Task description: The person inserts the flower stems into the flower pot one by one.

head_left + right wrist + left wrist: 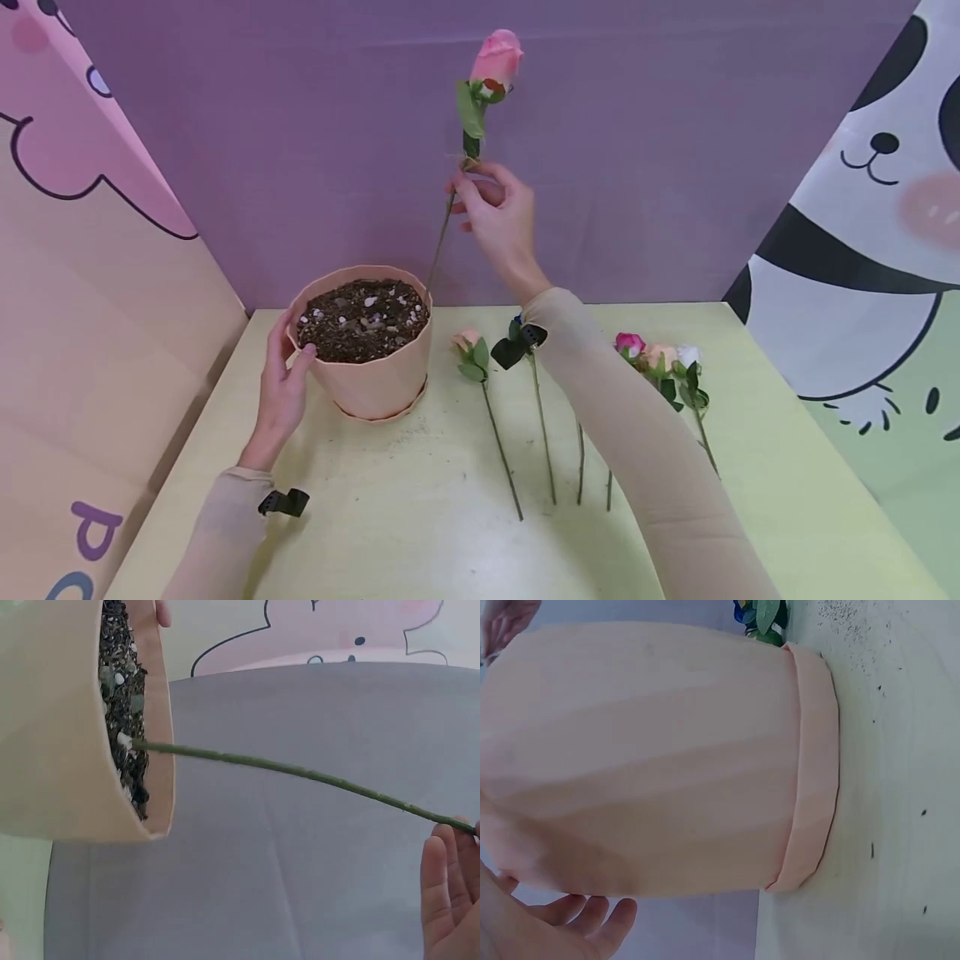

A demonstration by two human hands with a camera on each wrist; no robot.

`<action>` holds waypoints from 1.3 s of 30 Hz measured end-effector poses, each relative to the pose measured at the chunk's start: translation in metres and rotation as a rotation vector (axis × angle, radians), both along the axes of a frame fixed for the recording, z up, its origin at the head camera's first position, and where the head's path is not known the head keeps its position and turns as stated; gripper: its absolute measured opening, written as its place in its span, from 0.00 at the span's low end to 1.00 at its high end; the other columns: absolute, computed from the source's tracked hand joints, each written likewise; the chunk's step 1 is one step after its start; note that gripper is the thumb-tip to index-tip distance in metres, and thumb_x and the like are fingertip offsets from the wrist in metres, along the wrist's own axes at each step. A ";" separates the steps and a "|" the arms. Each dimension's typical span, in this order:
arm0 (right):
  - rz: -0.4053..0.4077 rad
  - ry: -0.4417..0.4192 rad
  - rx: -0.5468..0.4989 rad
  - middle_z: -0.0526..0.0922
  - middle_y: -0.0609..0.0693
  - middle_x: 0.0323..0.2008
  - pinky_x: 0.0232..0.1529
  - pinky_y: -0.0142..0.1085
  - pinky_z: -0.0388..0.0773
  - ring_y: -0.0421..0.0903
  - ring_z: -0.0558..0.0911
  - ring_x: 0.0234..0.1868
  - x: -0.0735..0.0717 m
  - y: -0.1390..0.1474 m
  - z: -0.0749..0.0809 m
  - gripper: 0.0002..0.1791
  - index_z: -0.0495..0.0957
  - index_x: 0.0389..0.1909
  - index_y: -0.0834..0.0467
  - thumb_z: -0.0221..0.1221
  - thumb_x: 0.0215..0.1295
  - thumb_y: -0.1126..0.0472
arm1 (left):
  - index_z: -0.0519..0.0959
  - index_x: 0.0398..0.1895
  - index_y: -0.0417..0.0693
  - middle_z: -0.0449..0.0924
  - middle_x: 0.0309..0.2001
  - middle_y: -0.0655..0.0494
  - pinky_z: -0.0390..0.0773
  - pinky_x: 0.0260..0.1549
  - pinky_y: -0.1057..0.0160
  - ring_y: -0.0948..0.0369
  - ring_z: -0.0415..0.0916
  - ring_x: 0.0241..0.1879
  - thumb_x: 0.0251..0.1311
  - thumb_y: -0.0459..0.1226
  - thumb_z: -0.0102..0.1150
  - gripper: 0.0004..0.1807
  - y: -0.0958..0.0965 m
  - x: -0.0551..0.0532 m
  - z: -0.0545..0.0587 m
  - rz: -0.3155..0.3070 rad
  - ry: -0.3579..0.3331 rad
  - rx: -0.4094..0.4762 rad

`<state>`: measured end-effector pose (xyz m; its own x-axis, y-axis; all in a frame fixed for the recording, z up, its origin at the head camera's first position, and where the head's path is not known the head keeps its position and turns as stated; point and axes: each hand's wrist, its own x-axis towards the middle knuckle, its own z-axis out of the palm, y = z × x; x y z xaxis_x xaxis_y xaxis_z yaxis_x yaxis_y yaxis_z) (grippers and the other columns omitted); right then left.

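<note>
A pink artificial rose [497, 60] stands upright above the back right of the flowerpot, its stem [300, 772] pinched high up by my right hand [498, 212]. In the right wrist view, the stem's lower end meets the dark soil [124, 697] close to the rim. My left hand [283, 392] holds the left side of the peach flowerpot [378, 387], thumb near the rim and fingers along the outer wall. From the left wrist, those fingers [592, 922] touch the pot's side.
A peach rose [467, 340] lies right of the pot. Further right lie a magenta rose [630, 343], another peach one [660, 357] and a white one [687, 356]. A blue flower [744, 613] is partly hidden. Soil crumbs dot the table [360, 517]; a purple backdrop [300, 125] stands behind.
</note>
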<state>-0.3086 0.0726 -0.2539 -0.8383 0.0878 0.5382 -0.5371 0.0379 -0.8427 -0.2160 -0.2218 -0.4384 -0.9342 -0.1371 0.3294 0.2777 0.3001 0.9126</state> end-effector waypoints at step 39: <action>0.022 0.014 0.387 0.93 0.48 0.48 0.49 0.25 0.82 0.39 0.91 0.45 -0.001 -0.099 -0.010 0.09 0.86 0.49 0.54 0.65 0.75 0.55 | 0.46 0.88 0.59 0.49 0.87 0.47 0.57 0.78 0.35 0.45 0.51 0.84 0.82 0.39 0.41 0.36 0.004 0.003 -0.005 -0.031 0.031 0.028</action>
<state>-0.3099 -0.0260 -0.2643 -0.8298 -0.1421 0.5397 -0.5530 0.3396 -0.7608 -0.2134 -0.2182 -0.4435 -0.9275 -0.1184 0.3547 0.3147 0.2651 0.9114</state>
